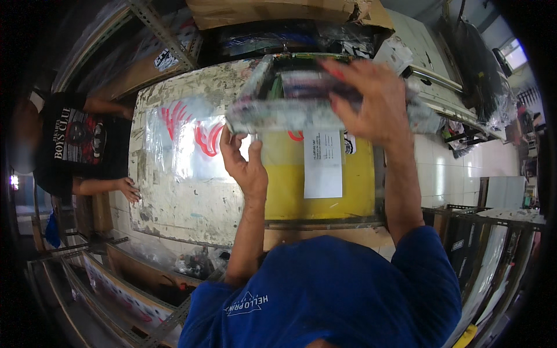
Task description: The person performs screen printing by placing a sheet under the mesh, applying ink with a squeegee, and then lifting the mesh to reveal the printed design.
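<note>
A paint-stained frame (pixel 284 118), which looks like a printing screen, is tilted up over the far part of the table, blurred by motion. My left hand (pixel 246 165) has its fingers curled at the frame's near left corner, seemingly bearing it from below. Over the frame's right part, my right hand (pixel 377 98) has its fingers apart, with red stains on the fingertips and some blur. Beneath the frame lies a yellow board (pixel 284 191) with a white printed paper (pixel 323 174) on it. A clear plastic sheet (pixel 183 153) with red strokes lies to the left.
The worn, paint-spotted table (pixel 174 211) stretches out left of me. At its left side stands another person (pixel 87 142) in a black shirt, a hand near the table edge. Metal racks (pixel 156 325) flank me, and a cardboard box (pixel 278 14) sits beyond the table.
</note>
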The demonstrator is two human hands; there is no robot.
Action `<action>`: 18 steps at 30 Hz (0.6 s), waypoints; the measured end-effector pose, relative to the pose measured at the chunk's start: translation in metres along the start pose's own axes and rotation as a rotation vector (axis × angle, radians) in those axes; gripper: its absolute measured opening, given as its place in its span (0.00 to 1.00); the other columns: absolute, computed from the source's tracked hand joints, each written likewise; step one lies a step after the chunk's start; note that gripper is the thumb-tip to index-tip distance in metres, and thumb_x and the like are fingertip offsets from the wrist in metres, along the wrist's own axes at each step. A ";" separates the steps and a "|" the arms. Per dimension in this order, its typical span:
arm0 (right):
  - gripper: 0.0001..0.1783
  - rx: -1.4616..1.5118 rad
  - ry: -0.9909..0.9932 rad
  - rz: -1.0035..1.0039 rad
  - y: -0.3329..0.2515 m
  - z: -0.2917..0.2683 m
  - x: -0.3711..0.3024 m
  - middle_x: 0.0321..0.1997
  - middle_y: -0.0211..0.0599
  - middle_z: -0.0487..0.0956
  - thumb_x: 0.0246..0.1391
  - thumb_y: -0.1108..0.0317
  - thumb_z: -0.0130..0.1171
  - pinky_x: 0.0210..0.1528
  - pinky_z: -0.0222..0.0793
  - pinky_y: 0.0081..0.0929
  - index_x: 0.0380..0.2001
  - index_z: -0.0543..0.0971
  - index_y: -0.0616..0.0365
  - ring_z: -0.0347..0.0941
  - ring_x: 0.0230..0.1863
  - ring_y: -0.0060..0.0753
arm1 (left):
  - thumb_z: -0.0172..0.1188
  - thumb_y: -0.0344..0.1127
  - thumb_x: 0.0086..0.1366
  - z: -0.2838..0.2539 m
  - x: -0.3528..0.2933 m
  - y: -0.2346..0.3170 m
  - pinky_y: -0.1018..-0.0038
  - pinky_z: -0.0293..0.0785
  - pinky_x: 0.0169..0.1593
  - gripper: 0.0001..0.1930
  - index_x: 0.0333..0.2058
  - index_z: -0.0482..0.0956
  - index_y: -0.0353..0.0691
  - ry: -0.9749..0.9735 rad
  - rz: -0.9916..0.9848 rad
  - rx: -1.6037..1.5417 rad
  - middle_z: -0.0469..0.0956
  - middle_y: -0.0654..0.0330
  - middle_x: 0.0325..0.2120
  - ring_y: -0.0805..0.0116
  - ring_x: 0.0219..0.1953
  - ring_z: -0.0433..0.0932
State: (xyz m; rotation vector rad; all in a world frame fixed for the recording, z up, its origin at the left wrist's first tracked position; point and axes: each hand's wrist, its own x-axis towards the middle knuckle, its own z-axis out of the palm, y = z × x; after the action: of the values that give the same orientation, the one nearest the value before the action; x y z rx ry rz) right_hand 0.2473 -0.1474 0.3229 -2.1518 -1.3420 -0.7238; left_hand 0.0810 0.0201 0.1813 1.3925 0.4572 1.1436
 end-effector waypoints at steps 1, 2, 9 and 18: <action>0.27 0.003 0.015 0.001 0.007 -0.001 0.013 0.30 0.40 0.79 0.40 0.56 0.63 0.38 0.67 0.41 0.49 0.82 0.45 0.75 0.33 0.46 | 0.64 0.29 0.62 -0.001 0.000 -0.006 0.66 0.65 0.58 0.27 0.59 0.69 0.31 0.000 -0.098 0.120 0.72 0.53 0.52 0.64 0.50 0.70; 0.26 0.053 -0.056 0.067 0.017 -0.003 0.024 0.34 0.42 0.80 0.42 0.58 0.65 0.42 0.69 0.39 0.50 0.82 0.44 0.76 0.37 0.47 | 0.65 0.32 0.62 -0.001 -0.001 -0.016 0.66 0.66 0.57 0.27 0.58 0.70 0.31 -0.001 -0.197 0.240 0.73 0.53 0.51 0.63 0.50 0.71; 0.23 0.170 -0.084 0.161 0.026 -0.023 0.083 0.34 0.53 0.84 0.45 0.59 0.60 0.38 0.74 0.32 0.44 0.84 0.62 0.80 0.33 0.42 | 0.69 0.36 0.57 -0.039 -0.071 -0.112 0.63 0.71 0.47 0.17 0.45 0.82 0.39 -0.098 -0.047 1.323 0.77 0.54 0.43 0.54 0.45 0.74; 0.23 0.169 -0.206 0.300 0.033 -0.024 0.098 0.36 0.49 0.84 0.46 0.59 0.60 0.39 0.74 0.30 0.46 0.84 0.58 0.79 0.33 0.38 | 0.65 0.32 0.63 -0.018 -0.050 -0.093 0.74 0.68 0.34 0.11 0.30 0.82 0.26 0.202 -0.282 0.517 0.78 0.61 0.21 0.75 0.25 0.69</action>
State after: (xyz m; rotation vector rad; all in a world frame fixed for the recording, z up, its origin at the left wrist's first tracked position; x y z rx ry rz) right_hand 0.3093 -0.1127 0.4020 -2.2673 -1.0957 -0.2682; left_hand 0.0773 0.0076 0.0755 1.5891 1.1195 0.9716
